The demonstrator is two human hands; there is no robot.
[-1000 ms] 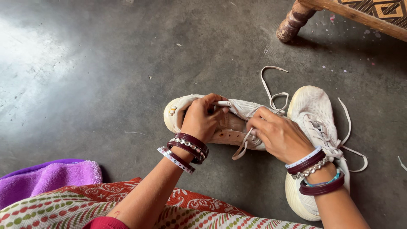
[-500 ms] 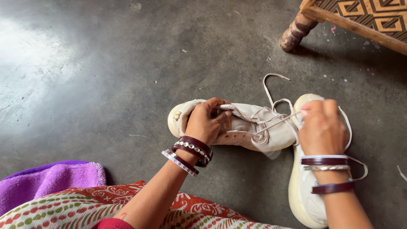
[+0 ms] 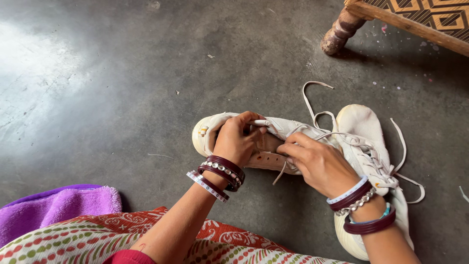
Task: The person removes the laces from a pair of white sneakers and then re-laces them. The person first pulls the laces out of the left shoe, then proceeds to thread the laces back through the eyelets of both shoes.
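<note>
A white sneaker point(image 3: 207, 131) lies on its side on the grey floor. My left hand point(image 3: 238, 139) grips the top edge of its opening near the tongue. My right hand point(image 3: 315, 161) is over the eyelets at the shoe's middle, fingers pinched on its white lace point(image 3: 312, 105), which loops loose towards the back. A second white sneaker point(image 3: 364, 129) stands upright just to the right, partly hidden by my right wrist, its laces trailing on the floor. Both wrists wear maroon and silver bangles.
A carved wooden furniture leg point(image 3: 340, 32) and a patterned frame stand at the back right. A purple towel point(image 3: 58, 205) lies at the lower left beside my patterned garment point(image 3: 88, 239). The floor point(image 3: 97, 88) is dark polished concrete with small specks.
My right hand had pulled the lace out taut to the right over the second shoe; now it has come back to the eyelets of the first shoe. My left hand has stayed put.
</note>
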